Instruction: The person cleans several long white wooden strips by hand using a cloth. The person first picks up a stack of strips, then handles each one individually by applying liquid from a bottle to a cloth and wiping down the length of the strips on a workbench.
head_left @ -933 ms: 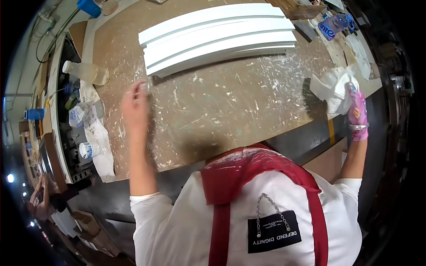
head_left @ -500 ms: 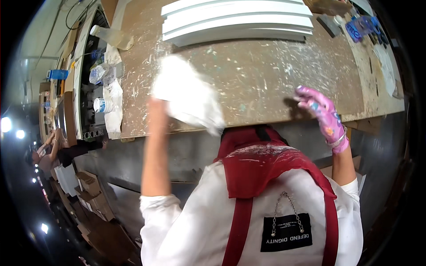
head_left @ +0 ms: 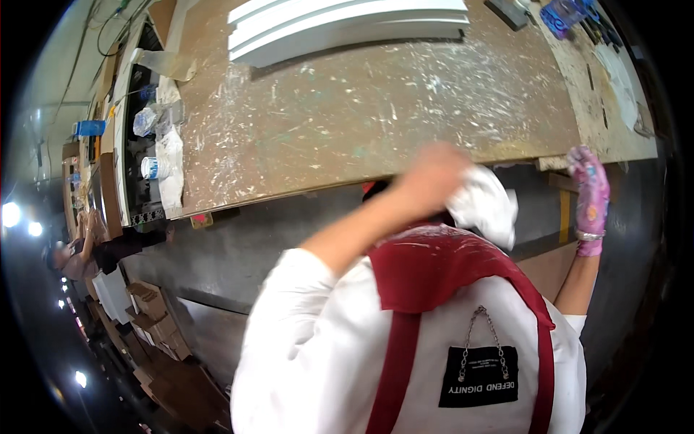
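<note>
The left hand (head_left: 432,177) was blurred, raised in front of the chest, and it was closed around a crumpled white cloth (head_left: 483,204). The cloth hung just below the near edge of the tabletop (head_left: 347,123), above the red apron (head_left: 441,267); it did not touch the tabletop. The right hand (head_left: 591,189) wore a pink glove with paint spots. It was held at the right, beside the corner of the tabletop, with the fingers loosely apart and holding nothing. The two hands were well apart.

On the far side of the paint-stained brown tabletop lay a stack of white boards (head_left: 347,25). At the left end there were plastic bottles (head_left: 148,123) and white rags (head_left: 172,155). Far left, another person (head_left: 79,242) was partly visible.
</note>
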{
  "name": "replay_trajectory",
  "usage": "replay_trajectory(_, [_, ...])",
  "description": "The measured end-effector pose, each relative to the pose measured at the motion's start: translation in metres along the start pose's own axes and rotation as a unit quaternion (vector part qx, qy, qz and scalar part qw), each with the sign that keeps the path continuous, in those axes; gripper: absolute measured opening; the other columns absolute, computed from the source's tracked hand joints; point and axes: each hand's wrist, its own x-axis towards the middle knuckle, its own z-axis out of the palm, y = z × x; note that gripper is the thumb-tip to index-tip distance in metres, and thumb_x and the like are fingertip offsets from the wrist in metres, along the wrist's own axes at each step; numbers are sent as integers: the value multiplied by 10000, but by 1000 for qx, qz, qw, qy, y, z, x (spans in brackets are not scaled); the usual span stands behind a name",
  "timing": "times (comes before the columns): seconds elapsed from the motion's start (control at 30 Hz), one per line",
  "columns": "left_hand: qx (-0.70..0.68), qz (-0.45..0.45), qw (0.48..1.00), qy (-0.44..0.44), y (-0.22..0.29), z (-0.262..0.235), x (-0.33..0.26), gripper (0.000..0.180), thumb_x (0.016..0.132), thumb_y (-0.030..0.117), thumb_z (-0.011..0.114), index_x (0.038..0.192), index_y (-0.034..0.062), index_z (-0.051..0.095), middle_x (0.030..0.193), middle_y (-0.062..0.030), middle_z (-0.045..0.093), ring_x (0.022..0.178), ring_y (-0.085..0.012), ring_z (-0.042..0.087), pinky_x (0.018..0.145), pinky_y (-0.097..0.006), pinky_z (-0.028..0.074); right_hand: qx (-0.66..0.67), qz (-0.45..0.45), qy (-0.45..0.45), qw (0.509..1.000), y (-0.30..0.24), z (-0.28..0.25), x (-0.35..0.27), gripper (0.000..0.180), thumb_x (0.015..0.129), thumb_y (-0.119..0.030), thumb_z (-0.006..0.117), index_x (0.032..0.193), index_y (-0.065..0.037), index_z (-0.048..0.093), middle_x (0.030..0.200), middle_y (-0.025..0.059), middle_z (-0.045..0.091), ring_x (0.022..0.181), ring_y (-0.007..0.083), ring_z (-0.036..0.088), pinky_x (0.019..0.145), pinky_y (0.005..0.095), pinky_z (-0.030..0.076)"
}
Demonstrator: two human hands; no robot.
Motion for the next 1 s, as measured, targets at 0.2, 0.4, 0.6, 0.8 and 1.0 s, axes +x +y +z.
replay_trajectory(0.2, [248,-420,836,252,-80,-209,-144,346,936,162,472,1261,70,548,1333,-166,500,1250,-310,441,1052,-373,338,92,-5,59,994,34,-59,-25,374,957,-196,500,1244,45,512,1168,142,588,1027,202,586,864,271,446])
replay_trajectory(0.4, [372,-537,639,406,-253,-154,-209,428,927,296,479,1142,-68,549,1133,-265,587,1025,-390,577,857,-451,462,113,145,31,982,87,-26,-45,378,923,-243,561,1187,28,555,1022,84,618,888,145,604,740,212,469])
replay_trajectory(0.6, [103,-225,953,172,-111,-6,62,257,850,118,486,1067,-5,548,1036,-221,578,927,-348,572,822,-447,462,72,173,-21,982,59,9,-49,399,918,-279,565,1198,5,554,1073,87,622,947,150,611,782,232,463])
replay_trajectory(0.8, [-35,16,998,44,2,11,73,402,786,144,627,1175,67,564,1144,-174,591,1039,-347,573,894,-411,461,79,126,136,979,57,-68,-63,392,947,-260,506,1239,0,534,1129,93,614,1007,159,606,844,232,458])
replay_trajectory(1.0, [121,-270,863,410,-88,-162,-53,435,886,237,564,1219,-35,496,1036,-199,634,940,-382,610,862,-465,465,155,169,211,950,120,-89,-123,284,934,-159,530,1156,15,572,987,82,628,838,119,613,676,175,470])
